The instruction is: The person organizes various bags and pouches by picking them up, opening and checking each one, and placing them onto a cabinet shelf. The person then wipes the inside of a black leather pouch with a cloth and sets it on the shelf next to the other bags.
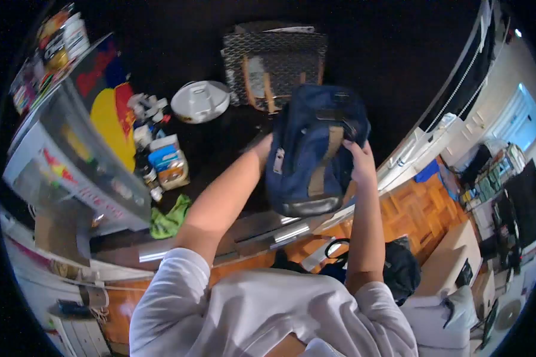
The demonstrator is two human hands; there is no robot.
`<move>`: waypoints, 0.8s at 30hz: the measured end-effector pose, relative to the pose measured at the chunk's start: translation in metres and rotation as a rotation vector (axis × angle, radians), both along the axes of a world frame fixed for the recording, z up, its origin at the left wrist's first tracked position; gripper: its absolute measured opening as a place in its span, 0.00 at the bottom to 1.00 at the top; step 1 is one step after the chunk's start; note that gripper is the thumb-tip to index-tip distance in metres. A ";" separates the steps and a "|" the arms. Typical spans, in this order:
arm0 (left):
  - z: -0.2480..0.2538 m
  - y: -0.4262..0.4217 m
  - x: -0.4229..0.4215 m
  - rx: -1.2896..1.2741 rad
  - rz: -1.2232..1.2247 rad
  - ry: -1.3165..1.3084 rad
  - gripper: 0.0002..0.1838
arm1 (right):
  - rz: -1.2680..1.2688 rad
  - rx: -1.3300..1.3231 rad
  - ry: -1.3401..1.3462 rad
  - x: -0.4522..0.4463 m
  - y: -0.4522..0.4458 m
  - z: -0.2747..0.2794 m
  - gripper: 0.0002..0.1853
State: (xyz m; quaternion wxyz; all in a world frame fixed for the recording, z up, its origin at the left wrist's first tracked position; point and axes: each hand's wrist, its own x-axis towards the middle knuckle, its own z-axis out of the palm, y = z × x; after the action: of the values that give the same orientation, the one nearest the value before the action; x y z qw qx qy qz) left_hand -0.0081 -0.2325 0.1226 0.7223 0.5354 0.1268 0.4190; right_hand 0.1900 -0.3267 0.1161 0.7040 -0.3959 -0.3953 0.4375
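Blue backpack [304, 156] between both hands [361, 159]

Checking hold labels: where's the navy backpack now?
In the head view, slightly right of centre: the navy backpack is between the left hand and right hand, just below the patterned tote bag.

This looks like a home, with a pale sofa [421, 321], a cushion [460, 307], a patterned wooden floor [415, 211] and small bottles [151, 177] on a dark table [211, 156].

Red lettering [99, 204] on the cabinet door [110, 178], blurred past reading, small patch [341, 95] on blue backpack [298, 160], illegible
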 end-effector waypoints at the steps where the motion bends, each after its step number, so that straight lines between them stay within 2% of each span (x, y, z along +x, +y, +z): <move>1: 0.001 0.016 0.006 -0.018 0.003 -0.013 0.18 | 0.013 0.019 -0.027 0.005 0.014 0.005 0.21; 4: 0.019 0.075 0.031 -0.034 0.044 -0.086 0.19 | -0.064 0.180 -0.144 0.029 0.065 0.026 0.22; 7: 0.045 0.138 0.059 -0.019 0.093 -0.161 0.19 | -0.064 0.293 -0.147 0.057 0.109 0.050 0.22; 9: 0.053 0.182 0.069 -0.030 0.117 -0.186 0.20 | -0.127 0.306 -0.189 0.080 0.150 0.047 0.23; 11: 0.036 0.221 0.072 -0.076 0.136 -0.164 0.20 | -0.215 0.315 -0.262 0.096 0.192 0.034 0.24; 12: 0.016 0.239 0.068 -0.119 0.140 -0.123 0.20 | -0.285 0.237 -0.446 0.099 0.206 0.032 0.26; 13: -0.007 0.252 0.064 -0.165 0.138 -0.084 0.21 | -0.252 0.216 -0.522 0.114 0.243 0.007 0.28; 15: -0.057 0.261 0.049 -0.269 0.122 -0.010 0.21 | -0.335 0.153 -0.759 0.106 0.267 -0.004 0.29; 16: -0.075 0.257 0.044 -0.322 0.130 0.016 0.21 | -0.500 0.219 -0.868 0.103 0.279 -0.013 0.31; 19: -0.081 0.220 0.045 -0.427 0.277 0.150 0.23 | -0.557 0.173 -0.657 0.103 0.306 -0.049 0.35; 20: -0.086 0.206 0.057 -0.401 0.439 0.209 0.29 | -0.586 0.203 -0.677 0.099 0.307 -0.054 0.36; 21: -0.053 0.169 0.069 -0.207 0.425 0.241 0.39 | -0.615 0.235 -0.700 0.093 0.304 -0.055 0.37; 22: -0.084 0.181 0.083 -0.155 0.429 0.365 0.51 | -0.647 0.270 -0.720 0.086 0.300 -0.053 0.39; 23: -0.078 0.165 0.094 0.089 0.574 0.599 0.61 | -0.716 0.276 -0.789 0.082 0.296 -0.051 0.39; 24: -0.086 0.166 0.104 0.183 0.662 0.699 0.61 | -0.787 0.281 -0.855 0.077 0.291 -0.048 0.39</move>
State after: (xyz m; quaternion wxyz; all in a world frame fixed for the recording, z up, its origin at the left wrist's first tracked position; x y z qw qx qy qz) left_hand 0.0955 -0.0665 0.0367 0.4144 0.6365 0.4876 0.4306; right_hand 0.2666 -0.0357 0.0683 0.6371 -0.5568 -0.5213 -0.1108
